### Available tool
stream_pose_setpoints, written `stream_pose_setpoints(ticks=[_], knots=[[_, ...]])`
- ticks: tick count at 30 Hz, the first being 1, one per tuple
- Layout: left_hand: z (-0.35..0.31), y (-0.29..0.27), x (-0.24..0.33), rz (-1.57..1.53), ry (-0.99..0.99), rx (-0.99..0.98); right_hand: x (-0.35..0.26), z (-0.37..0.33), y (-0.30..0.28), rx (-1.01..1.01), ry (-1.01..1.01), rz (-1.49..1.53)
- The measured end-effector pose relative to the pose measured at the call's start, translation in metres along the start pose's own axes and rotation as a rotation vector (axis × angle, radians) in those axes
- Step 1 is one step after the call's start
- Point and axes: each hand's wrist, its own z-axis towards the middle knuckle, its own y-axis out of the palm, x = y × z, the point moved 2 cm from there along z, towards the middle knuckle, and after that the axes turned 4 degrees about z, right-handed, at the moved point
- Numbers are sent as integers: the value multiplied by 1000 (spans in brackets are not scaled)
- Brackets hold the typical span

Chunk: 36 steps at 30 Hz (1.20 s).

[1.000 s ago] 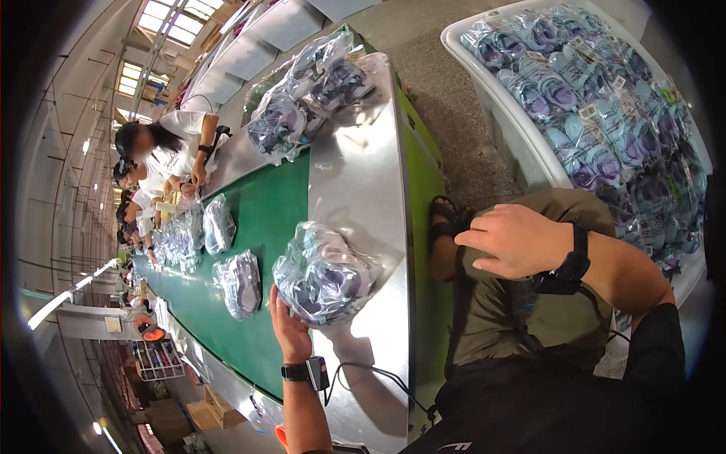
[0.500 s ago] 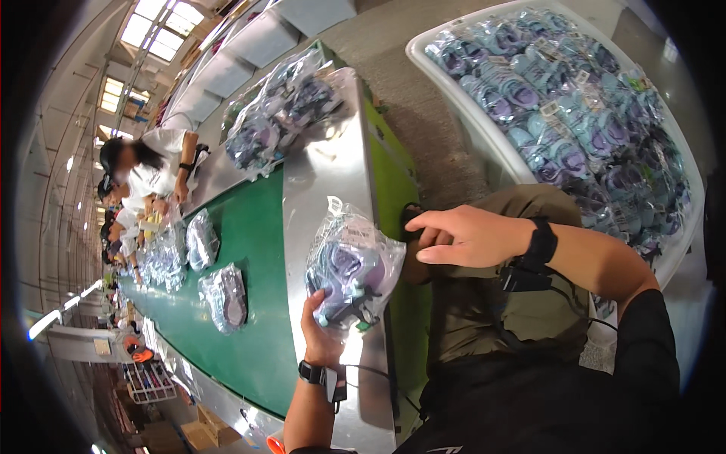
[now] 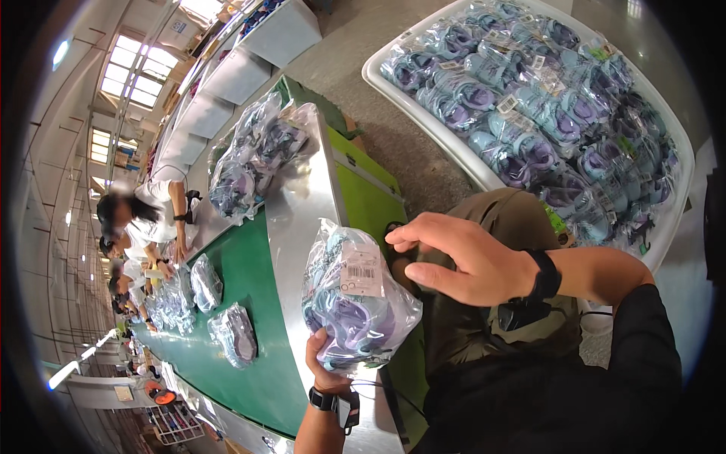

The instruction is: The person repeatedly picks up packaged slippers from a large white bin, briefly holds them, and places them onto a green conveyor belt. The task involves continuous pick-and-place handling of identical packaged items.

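My left hand [image 3: 327, 359] grips the lower edge of a clear plastic bag of purple and light blue shoes [image 3: 355, 321], thumb on top and the other fingers hidden beneath. A white paper label with a barcode [image 3: 361, 269] shows through the upper part of the bag. Over my lap, to the right of the bag, my right hand [image 3: 473, 261] is held with thumb and fingers apart and nothing in it. Two more bagged pairs of shoes [image 3: 233, 335] [image 3: 206, 283] lie on the green conveyor belt [image 3: 265, 386] to the left.
A large white bin [image 3: 370, 72] full of bagged shoes stands at the upper right. Bagged shoes are heaped [image 3: 253, 163] at the metal table's [image 3: 306, 181] far end. Co-workers [image 3: 147, 219] stand along the belt at the left, beside more bags. Grey bins [image 3: 283, 34] line the back.
The bag in my left hand has been raised and tipped, so its label now shows plainly. My right hand's fingers and thumb have spread further apart. The whole view has shifted slightly.
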Motion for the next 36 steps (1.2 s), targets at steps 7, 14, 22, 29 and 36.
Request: stream_pose_setpoints(ticks=[7, 14, 22, 29, 36], knots=[[20, 74, -4, -16, -104, -36, -45, -1, 12, -107, -354, -426], [31, 120, -19, 136, -147, -148, -21, -17, 16, -10, -443, -824], [42, 105, -2, 318, 71, -344, -40, -60, -153, 284, -395, -898], [56, 29, 4, 538, 107, -99, -54, -140, -327, 416, 50, -1467], [59, -8, 11, 536, 108, 32, -19, -261, -462, 781, 377, -1656]])
